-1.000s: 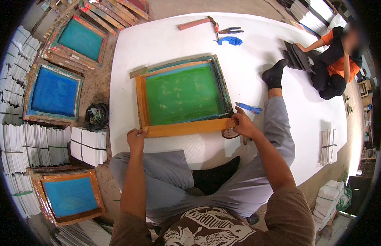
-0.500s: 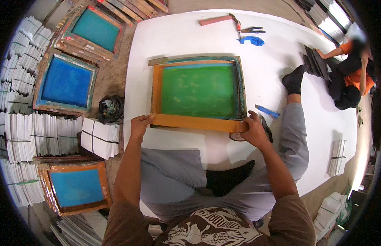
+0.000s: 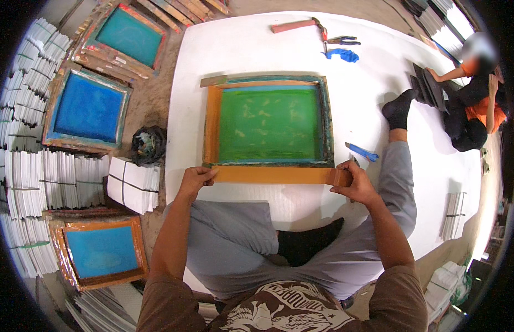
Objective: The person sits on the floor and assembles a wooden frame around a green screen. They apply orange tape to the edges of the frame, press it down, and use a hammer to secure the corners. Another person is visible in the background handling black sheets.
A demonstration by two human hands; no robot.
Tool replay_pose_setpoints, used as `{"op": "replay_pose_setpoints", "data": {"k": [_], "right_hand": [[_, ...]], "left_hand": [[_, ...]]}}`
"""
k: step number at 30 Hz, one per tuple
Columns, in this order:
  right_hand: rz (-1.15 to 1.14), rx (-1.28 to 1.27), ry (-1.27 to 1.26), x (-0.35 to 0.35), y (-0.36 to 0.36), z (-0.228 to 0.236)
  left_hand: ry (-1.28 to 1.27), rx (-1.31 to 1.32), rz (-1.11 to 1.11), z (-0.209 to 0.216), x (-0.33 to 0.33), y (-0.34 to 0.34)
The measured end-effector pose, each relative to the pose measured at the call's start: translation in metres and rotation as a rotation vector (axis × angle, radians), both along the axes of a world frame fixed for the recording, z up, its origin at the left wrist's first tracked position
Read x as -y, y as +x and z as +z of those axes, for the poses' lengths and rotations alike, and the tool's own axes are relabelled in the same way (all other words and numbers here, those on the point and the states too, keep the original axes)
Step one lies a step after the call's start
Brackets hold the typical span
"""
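A screen-printing frame [image 3: 326,122] with green mesh [image 3: 268,124] lies flat on the white surface before me. Brown tape covers its left side. Along its near edge stretches a strip of brown packing tape [image 3: 273,175], held taut between my hands. My left hand [image 3: 197,181] pinches the left end by the near left corner. The right end is in my right hand [image 3: 353,182], where the tape looks darker and doubled. Whether the strip touches the wood I cannot tell. A blue utility knife [image 3: 362,152] lies just beyond my right hand.
A hammer [image 3: 295,25], pliers [image 3: 343,40] and a blue crumpled piece [image 3: 342,55] lie at the far side. More frames, one blue [image 3: 88,108], stand left beside bundled paper stacks [image 3: 133,184] and a black bag [image 3: 149,145]. Another person [image 3: 478,94] sits far right near dark sheets [image 3: 428,86].
Both hands have moved slightly nearer to me with the tape strip, the right one also to the right. The frame's near edge now shows above the strip.
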State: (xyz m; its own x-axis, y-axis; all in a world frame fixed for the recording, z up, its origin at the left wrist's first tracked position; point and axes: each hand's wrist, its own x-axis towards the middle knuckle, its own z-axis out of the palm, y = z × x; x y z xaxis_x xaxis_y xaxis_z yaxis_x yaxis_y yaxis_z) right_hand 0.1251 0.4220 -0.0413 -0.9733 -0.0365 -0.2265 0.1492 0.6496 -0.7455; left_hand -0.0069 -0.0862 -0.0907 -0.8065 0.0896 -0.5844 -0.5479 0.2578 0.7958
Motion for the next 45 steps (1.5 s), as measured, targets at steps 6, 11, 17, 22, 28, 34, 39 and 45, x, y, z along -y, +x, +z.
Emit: {"op": "replay_pose_setpoints", "data": {"k": [6, 11, 17, 22, 28, 34, 39, 45], "right_hand": [[0.184, -0.069, 0.199, -0.005, 0.0, 0.0], [0.34, -0.087, 0.447, -0.019, -0.007, -0.002], [0.215, -0.163, 0.428, -0.015, -0.029, 0.001], [0.296, -0.23, 0.563, -0.019, -0.032, -0.021], [0.274, -0.3, 0.533, -0.021, -0.033, -0.026], [0.043, -0.305, 0.271, -0.044, -0.023, -0.036], [0.216, -0.231, 0.518, -0.037, -0.032, -0.027], [0.241, -0.405, 0.517, -0.024, -0.029, -0.023]], "left_hand": [[-0.127, -0.109, -0.114, -0.003, 0.002, 0.005], [-0.114, -0.136, -0.057, -0.011, 0.004, 0.003], [-0.167, -0.227, -0.017, -0.025, 0.003, -0.002], [-0.315, -0.313, -0.066, -0.024, -0.01, -0.004], [-0.456, -0.365, -0.153, -0.014, -0.01, -0.005], [-0.312, -0.335, -0.079, -0.03, -0.014, -0.009], [-0.439, -0.47, -0.187, -0.026, -0.002, -0.007], [-0.476, -0.33, -0.071, -0.028, 0.003, -0.008]]}}
